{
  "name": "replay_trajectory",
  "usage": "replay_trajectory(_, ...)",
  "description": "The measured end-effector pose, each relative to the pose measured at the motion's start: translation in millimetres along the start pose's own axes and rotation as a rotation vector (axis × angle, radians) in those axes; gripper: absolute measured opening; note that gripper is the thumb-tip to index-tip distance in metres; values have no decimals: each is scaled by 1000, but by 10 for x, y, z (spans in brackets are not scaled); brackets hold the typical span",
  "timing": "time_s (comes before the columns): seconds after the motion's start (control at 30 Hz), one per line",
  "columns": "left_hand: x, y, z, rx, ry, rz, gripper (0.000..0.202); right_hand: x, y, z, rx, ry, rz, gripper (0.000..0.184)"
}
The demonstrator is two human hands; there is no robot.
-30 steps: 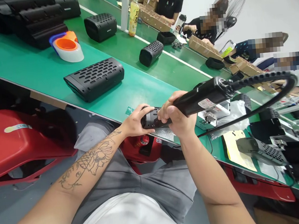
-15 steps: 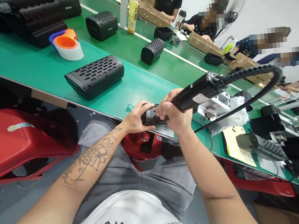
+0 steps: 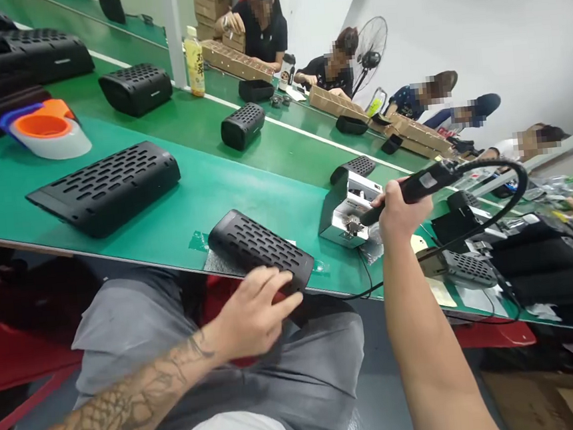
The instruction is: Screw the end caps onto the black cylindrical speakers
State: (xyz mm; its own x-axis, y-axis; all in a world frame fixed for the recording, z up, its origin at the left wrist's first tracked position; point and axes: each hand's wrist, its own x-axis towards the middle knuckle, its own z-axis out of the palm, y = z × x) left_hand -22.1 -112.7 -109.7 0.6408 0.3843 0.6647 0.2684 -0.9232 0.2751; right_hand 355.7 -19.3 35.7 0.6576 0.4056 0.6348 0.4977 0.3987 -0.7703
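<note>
A black speaker housing [image 3: 262, 247] with slotted holes lies on its side at the table's front edge, partly over a grey pad [image 3: 220, 263]. My left hand [image 3: 257, 311] rests its fingertips on the near right end of this housing, fingers spread and not wrapped round it. My right hand [image 3: 402, 210] is closed round a black electric screwdriver [image 3: 429, 181], whose cable loops off to the right. The screwdriver's tip is at the front of a silver screw feeder [image 3: 350, 209]; whether it touches a screw is too small to tell.
Another slotted housing [image 3: 108, 187] lies to the left, near tape rolls [image 3: 48, 132]. More speakers [image 3: 138, 89] stand on the green belt [image 3: 179, 137] beyond, with a yellow bottle [image 3: 194, 62]. Co-workers sit across the line. Black parts [image 3: 538, 280] are piled at right.
My right hand has moved the screwdriver from the housing rightward to the screw feeder. The housing now lies slotted side up, and my left hand has loosened its grip. The view has shifted.
</note>
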Motion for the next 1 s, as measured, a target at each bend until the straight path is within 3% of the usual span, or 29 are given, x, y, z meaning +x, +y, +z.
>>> replay_trajectory(0.13,781,-792,-454,52,-422,10,101,-48,265,-115,73,-56,45,40)
replay_trajectory(0.23,1102,-1038,-511,166,-556,-89,101,-129,222,-159,64,-81,64,38)
replay_trajectory(0.43,1134,-922,-375,294,-521,-246,117,-447,-287,-209,246,-222,104,47)
replay_trajectory(0.63,1196,-888,-391,291,-597,-297,122,-845,-786,27,524,-459,52,45)
replay_trajectory(0.8,1190,-896,-373,295,-570,-284,121,-973,-742,268,516,-524,108,51)
replay_trajectory(1.0,1191,-922,-347,252,-554,-304,119,-1039,-603,334,474,-565,155,58)
